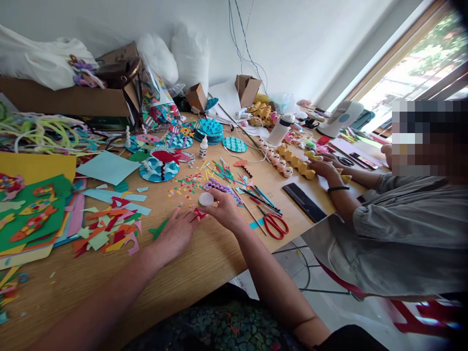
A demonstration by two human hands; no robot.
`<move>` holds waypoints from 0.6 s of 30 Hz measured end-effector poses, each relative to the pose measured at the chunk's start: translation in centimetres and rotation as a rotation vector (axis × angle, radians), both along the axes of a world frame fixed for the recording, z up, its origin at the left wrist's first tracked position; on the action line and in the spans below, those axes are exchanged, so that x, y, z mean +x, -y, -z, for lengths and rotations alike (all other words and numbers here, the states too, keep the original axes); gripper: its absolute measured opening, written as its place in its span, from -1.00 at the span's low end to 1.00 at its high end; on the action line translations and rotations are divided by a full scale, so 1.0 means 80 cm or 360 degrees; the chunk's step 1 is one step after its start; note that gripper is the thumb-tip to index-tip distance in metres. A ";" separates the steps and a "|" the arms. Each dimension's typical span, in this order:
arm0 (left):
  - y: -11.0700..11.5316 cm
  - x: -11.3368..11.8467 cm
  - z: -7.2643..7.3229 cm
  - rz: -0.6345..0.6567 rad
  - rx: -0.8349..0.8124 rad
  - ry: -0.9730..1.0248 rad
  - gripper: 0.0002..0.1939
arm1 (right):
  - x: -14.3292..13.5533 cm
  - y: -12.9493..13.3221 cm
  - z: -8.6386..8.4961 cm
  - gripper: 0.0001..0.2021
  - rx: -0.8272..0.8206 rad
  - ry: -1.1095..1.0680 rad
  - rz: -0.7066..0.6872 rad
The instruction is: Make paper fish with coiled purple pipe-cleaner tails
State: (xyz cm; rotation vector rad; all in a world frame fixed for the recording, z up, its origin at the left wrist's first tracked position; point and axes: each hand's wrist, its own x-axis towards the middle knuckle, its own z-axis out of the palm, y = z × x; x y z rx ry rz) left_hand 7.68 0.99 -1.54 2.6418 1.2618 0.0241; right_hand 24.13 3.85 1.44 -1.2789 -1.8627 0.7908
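My right hand (225, 210) grips a small round container with a whitish top (205, 199) between thumb and fingers. My left hand (180, 231) lies on the wooden table, palm down, its fingertips at a small red piece (200, 213) just below the container. A green paper piece (158, 230) shows beside my left hand. Behind my hands are scattered small coloured dots (185, 185) and a purple wavy strip (215, 185). A small white bottle (204, 147) stands upright farther back.
Red-handled scissors (276, 225), pencils (261, 200) and a black phone-like slab (304, 202) lie to the right. Paper scraps (109, 226) and coloured sheets (60, 214) cover the left. Blue discs (208, 131) are stacked behind. At the right, another person's hand (323, 168) touches yellow carton pieces (296, 161).
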 end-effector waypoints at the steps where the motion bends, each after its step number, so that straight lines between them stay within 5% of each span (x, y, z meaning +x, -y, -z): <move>1: 0.000 0.000 0.000 0.0011 0.0003 -0.0003 -0.60 | 0.001 0.000 0.000 -0.83 0.0000 -0.0016 0.0006; 18: 0.000 -0.001 -0.001 0.0040 0.0040 -0.0097 -0.60 | 0.005 0.003 0.000 -0.83 0.0033 -0.0054 -0.0018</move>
